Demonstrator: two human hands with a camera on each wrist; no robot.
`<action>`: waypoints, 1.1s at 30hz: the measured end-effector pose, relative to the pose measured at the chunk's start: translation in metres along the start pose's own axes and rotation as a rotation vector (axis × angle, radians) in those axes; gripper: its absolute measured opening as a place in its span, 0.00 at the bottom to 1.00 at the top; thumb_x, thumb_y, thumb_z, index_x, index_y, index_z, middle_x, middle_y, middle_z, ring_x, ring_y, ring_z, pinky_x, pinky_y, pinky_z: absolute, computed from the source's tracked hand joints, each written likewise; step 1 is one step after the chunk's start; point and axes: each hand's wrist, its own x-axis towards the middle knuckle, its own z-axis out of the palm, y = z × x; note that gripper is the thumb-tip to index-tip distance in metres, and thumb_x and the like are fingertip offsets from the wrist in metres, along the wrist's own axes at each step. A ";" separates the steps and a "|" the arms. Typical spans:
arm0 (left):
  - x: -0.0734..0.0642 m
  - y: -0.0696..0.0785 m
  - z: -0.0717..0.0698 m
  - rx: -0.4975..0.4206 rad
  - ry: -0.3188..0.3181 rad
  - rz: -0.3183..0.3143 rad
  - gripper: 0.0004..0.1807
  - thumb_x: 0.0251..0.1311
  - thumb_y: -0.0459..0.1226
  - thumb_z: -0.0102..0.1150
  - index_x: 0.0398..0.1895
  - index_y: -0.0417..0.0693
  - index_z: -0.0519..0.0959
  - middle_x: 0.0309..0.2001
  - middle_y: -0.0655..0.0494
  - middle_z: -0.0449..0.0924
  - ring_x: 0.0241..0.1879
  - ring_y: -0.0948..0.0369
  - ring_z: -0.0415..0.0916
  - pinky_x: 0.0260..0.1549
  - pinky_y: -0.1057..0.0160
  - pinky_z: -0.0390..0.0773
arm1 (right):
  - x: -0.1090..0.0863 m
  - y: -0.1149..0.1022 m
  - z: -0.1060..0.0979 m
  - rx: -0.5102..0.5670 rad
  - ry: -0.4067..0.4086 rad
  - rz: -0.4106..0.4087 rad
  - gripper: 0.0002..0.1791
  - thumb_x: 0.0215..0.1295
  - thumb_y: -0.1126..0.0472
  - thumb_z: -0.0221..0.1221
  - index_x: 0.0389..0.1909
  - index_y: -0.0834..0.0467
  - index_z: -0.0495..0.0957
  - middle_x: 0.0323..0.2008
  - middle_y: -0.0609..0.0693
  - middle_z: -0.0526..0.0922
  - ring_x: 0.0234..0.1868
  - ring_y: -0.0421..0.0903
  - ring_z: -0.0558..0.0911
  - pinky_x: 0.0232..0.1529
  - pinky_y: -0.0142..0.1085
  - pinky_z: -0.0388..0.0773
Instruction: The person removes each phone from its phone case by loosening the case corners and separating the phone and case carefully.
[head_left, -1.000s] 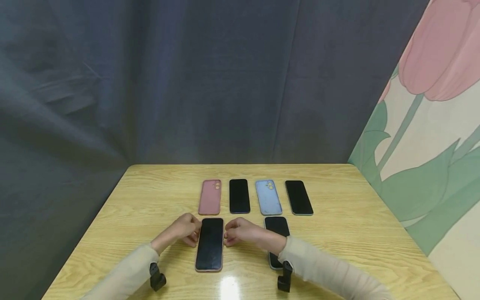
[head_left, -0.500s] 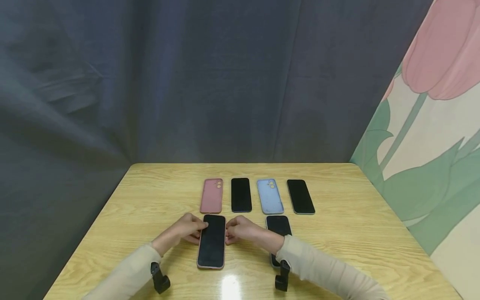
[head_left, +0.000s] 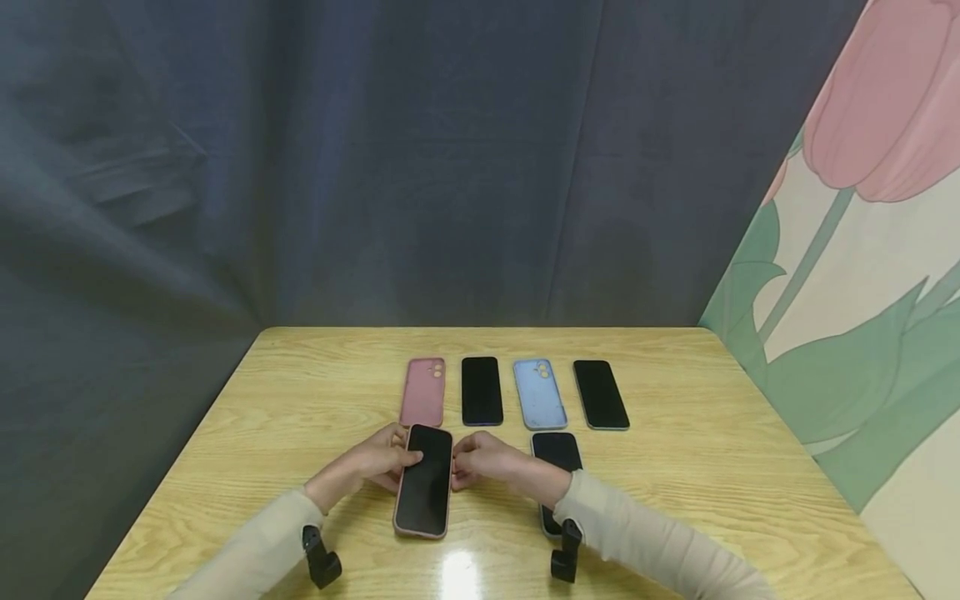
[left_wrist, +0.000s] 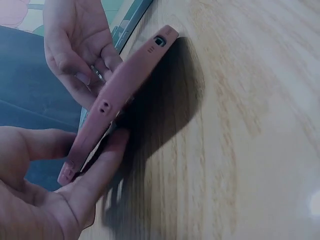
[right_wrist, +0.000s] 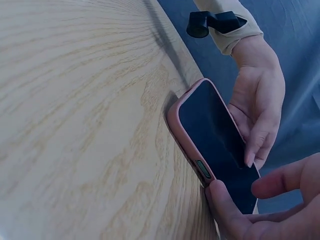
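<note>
A phone in a pink case (head_left: 424,485) is held face up above the wooden table, its far end raised. My left hand (head_left: 382,455) grips its left edge, thumb on the black screen and fingers under the back. In the left wrist view, the cased phone (left_wrist: 115,95) appears edge-on between the left hand's thumb and fingers. My right hand (head_left: 483,458) is at the opposite long edge with curled fingers. The right wrist view has right fingers (right_wrist: 227,205) at the side and corner of the phone (right_wrist: 215,135), a pinch around the edge.
Behind the hands lie a pink phone case (head_left: 423,392), a black phone (head_left: 482,392), a light blue case (head_left: 540,393) and another phone (head_left: 602,395) in a row. A further phone (head_left: 556,450) lies partly under my right forearm. A dark curtain (head_left: 480,167) hangs behind the table.
The left thumb has moved onto the screen and the left hand has taken hold of the pink-cased phone. Its far end has risen off the table. The right hand stays at its right edge.
</note>
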 end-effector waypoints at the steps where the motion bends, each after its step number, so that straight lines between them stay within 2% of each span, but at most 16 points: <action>1: 0.000 0.000 0.000 0.001 0.006 0.000 0.12 0.68 0.31 0.56 0.42 0.38 0.61 0.34 0.43 0.80 0.29 0.55 0.82 0.29 0.55 0.84 | 0.000 0.000 0.000 0.003 -0.003 0.002 0.14 0.69 0.72 0.48 0.50 0.76 0.73 0.36 0.60 0.82 0.37 0.51 0.86 0.44 0.41 0.83; 4: 0.001 -0.002 0.001 0.000 0.033 -0.005 0.12 0.68 0.30 0.55 0.44 0.36 0.62 0.33 0.43 0.79 0.27 0.55 0.81 0.29 0.56 0.83 | 0.000 0.000 -0.002 0.019 -0.013 -0.002 0.15 0.68 0.72 0.48 0.52 0.77 0.70 0.37 0.61 0.81 0.36 0.50 0.85 0.43 0.41 0.83; 8: 0.001 0.001 0.001 -0.031 0.056 0.005 0.18 0.69 0.30 0.54 0.56 0.28 0.64 0.33 0.45 0.82 0.30 0.54 0.82 0.31 0.54 0.84 | 0.001 -0.001 -0.006 0.062 -0.015 -0.037 0.15 0.69 0.72 0.47 0.53 0.76 0.67 0.38 0.63 0.79 0.34 0.49 0.84 0.42 0.41 0.84; 11: 0.002 0.005 0.003 -0.075 0.063 0.025 0.24 0.69 0.30 0.52 0.64 0.23 0.62 0.35 0.45 0.84 0.33 0.53 0.83 0.34 0.53 0.84 | 0.002 -0.003 -0.008 0.080 0.042 -0.064 0.13 0.73 0.71 0.45 0.54 0.74 0.66 0.38 0.64 0.79 0.33 0.50 0.83 0.40 0.42 0.84; 13: 0.003 0.009 0.005 -0.112 0.067 0.046 0.25 0.69 0.29 0.50 0.65 0.23 0.62 0.38 0.43 0.84 0.36 0.52 0.83 0.36 0.53 0.84 | 0.003 -0.005 -0.009 0.077 0.108 -0.078 0.13 0.76 0.69 0.45 0.54 0.72 0.67 0.37 0.63 0.79 0.33 0.50 0.82 0.38 0.42 0.84; 16: 0.006 0.016 0.009 -0.151 0.102 0.075 0.23 0.68 0.29 0.50 0.64 0.25 0.66 0.41 0.42 0.84 0.37 0.52 0.84 0.37 0.54 0.84 | 0.009 -0.008 -0.009 0.050 0.215 -0.103 0.14 0.77 0.66 0.46 0.54 0.72 0.70 0.36 0.60 0.78 0.32 0.47 0.80 0.37 0.40 0.84; 20: 0.010 0.025 0.015 -0.192 0.148 0.096 0.21 0.66 0.31 0.54 0.61 0.30 0.70 0.42 0.44 0.83 0.37 0.54 0.83 0.36 0.56 0.84 | 0.015 -0.012 -0.010 0.043 0.309 -0.131 0.17 0.79 0.60 0.46 0.51 0.71 0.73 0.32 0.54 0.76 0.30 0.43 0.77 0.33 0.36 0.81; 25: 0.014 0.036 0.022 -0.257 0.108 0.130 0.22 0.67 0.32 0.55 0.61 0.30 0.67 0.44 0.42 0.82 0.38 0.53 0.83 0.36 0.57 0.84 | 0.017 -0.014 -0.015 0.015 0.369 -0.168 0.20 0.81 0.57 0.43 0.44 0.69 0.77 0.21 0.47 0.68 0.23 0.41 0.69 0.25 0.31 0.68; 29: 0.015 0.043 0.027 -0.261 0.122 0.166 0.21 0.66 0.31 0.55 0.59 0.30 0.68 0.45 0.41 0.82 0.38 0.54 0.83 0.34 0.59 0.83 | 0.015 -0.017 -0.019 0.006 0.407 -0.215 0.19 0.81 0.59 0.42 0.44 0.70 0.76 0.22 0.48 0.69 0.24 0.42 0.69 0.27 0.33 0.67; 33: 0.015 0.048 0.034 -0.224 0.156 0.176 0.16 0.65 0.28 0.56 0.54 0.30 0.71 0.43 0.41 0.82 0.37 0.54 0.83 0.32 0.57 0.83 | 0.014 -0.018 -0.021 0.009 0.440 -0.186 0.18 0.81 0.61 0.40 0.41 0.69 0.75 0.27 0.51 0.71 0.30 0.45 0.71 0.32 0.35 0.69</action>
